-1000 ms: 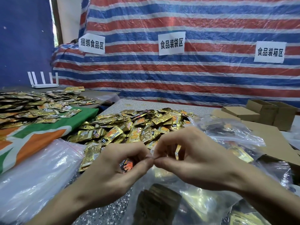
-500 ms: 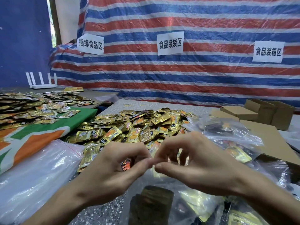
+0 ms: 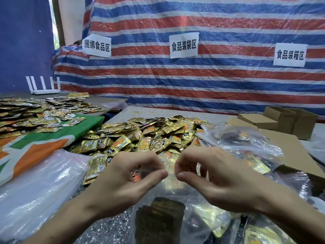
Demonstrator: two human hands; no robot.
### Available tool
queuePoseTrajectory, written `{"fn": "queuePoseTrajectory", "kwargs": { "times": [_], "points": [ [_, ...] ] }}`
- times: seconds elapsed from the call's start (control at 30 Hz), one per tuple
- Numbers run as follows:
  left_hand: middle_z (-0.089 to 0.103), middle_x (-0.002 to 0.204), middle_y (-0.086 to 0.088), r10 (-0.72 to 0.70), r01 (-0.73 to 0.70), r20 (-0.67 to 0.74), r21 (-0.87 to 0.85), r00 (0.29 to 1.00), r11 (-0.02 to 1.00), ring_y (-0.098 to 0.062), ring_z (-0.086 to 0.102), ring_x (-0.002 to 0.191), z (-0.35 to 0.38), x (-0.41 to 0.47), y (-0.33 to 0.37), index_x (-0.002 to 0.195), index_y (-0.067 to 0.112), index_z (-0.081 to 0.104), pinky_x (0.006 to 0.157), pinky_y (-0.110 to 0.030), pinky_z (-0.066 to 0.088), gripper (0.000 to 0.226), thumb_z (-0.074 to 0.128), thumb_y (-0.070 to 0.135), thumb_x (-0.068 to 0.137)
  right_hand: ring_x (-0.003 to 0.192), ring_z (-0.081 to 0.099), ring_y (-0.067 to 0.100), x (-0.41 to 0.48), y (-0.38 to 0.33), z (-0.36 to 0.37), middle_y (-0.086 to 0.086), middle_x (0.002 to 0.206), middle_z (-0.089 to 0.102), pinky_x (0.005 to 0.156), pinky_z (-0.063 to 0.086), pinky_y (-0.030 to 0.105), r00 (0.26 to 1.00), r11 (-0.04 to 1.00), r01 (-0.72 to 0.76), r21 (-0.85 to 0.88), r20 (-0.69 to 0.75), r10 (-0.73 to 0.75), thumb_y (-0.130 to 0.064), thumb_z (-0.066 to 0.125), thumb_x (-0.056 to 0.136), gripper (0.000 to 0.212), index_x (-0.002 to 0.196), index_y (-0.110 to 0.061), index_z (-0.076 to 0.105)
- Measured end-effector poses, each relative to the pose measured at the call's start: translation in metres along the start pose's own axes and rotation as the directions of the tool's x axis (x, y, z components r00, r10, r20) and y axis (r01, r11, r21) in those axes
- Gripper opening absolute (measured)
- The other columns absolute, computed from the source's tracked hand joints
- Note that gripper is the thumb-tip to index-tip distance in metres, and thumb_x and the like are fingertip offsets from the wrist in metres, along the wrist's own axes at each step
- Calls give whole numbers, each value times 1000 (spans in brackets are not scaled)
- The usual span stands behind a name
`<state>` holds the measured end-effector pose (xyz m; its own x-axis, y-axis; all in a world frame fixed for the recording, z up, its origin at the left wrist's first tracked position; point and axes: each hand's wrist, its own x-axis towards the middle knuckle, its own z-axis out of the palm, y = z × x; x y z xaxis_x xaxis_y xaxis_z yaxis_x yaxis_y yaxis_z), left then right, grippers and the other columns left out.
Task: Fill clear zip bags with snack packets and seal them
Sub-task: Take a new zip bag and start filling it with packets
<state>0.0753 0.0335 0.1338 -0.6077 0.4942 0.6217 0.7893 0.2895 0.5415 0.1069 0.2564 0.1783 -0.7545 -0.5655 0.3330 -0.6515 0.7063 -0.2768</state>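
Zip bag (image 3: pixel 175 194), seal faint, bottom cut off

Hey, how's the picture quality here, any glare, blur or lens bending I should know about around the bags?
Head view: the wide-angle lens bows the striped tarp toward the edges; glare streaks the clear bags on the left and the gold packets; the filled bag at the bottom edge looks soft and hazy; light is even, shadows faint.

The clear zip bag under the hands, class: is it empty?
No: a dark stack of snack packets shows through the wall of the clear zip bag, with more gold packets beside it.
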Motion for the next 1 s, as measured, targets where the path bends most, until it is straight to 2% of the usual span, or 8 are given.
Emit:
{"fn": "queuePoseTrajectory", "kwargs": {
  "times": [0.17, 0.27, 0.47, 0.7, 0.8, 0.9, 0.97, 1.0],
  "points": [
    [66, 66, 7, -39, 38, -57, -11, 998, 999, -14, 63, 64, -2, -4, -7, 75, 24, 66, 59, -16, 46, 14, 70, 26, 89, 78, 59, 10, -6, 8, -2, -14, 80, 63, 65, 47, 23, 1000, 999, 10, 41, 24, -11, -34, 72, 89, 10, 90, -25, 67],
    [68, 66, 4, -69, 66, -83, -38, 994, 997, -14, 65, 63, -6, -8, -11, 75, 25, 67, 56, -22, 49, 19, 67, 39, 88, 74, 62, 9, -12, 17, -3, -12, 76, 67, 63, 50, 27, 999, 997, -31, 75, -7, 32, -31, 73, 89, 10, 82, -24, 69],
    [69, 67, -1, -157, 145, -117, -108, 981, 984, -15, 64, 62, -13, -15, -20, 75, 27, 69, 56, -37, 51, 16, 70, 33, 89, 72, 69, 15, -26, 30, -3, -6, 77, 73, 69, 58, 41, 984, 954, -119, 275, -92, 150, -34, 76, 84, 10, 78, -26, 75],
    [69, 65, 1, -174, 160, -112, -120, 978, 980, -10, 64, 60, -14, -14, -22, 74, 19, 70, 57, -14, 47, 13, 64, 23, 86, 67, 71, 19, -31, 35, -6, 6, 80, 75, 61, 58, 27, 959, 856, -176, 487, -113, 261, -28, 80, 73, 14, 82, -18, 78],
    [69, 66, -1, -190, 179, -118, -97, 975, 979, -11, 64, 61, -14, -13, -22, 74, 21, 70, 58, -16, 47, 13, 64, 24, 86, 70, 71, 20, -33, 37, -7, 6, 81, 74, 65, 61, 34, 957, 859, -212, 467, -79, 279, -24, 79, 78, 8, 82, -17, 77],
    [70, 68, 1, -213, 210, -115, -40, 970, 977, -14, 64, 65, -14, -11, -20, 76, 26, 69, 62, -27, 49, 12, 64, 29, 88, 70, 71, 23, -34, 36, -9, 9, 81, 74, 69, 61, 39, 953, 854, -225, 469, -76, 293, -28, 78, 77, 13, 81, -16, 75],
    [70, 76, 5, -223, 229, -127, 39, 967, 973, -13, 64, 73, -13, -10, -19, 79, 28, 69, 68, -33, 48, 16, 68, 36, 93, 69, 70, 24, -35, 35, -9, 8, 80, 74, 68, 61, 40, 943, 850, -230, 474, -106, 315, -33, 77, 74, 16, 80, -18, 75],
    [69, 84, 11, -202, 219, -140, 121, 969, 968, -10, 64, 81, -12, -9, -16, 84, 30, 69, 72, -31, 48, 12, 68, 40, 91, 69, 70, 24, -36, 34, -9, 7, 80, 74, 67, 61, 40, 940, 858, -232, 459, -121, 319, -33, 77, 74, 14, 79, -19, 75]
  ]
}}
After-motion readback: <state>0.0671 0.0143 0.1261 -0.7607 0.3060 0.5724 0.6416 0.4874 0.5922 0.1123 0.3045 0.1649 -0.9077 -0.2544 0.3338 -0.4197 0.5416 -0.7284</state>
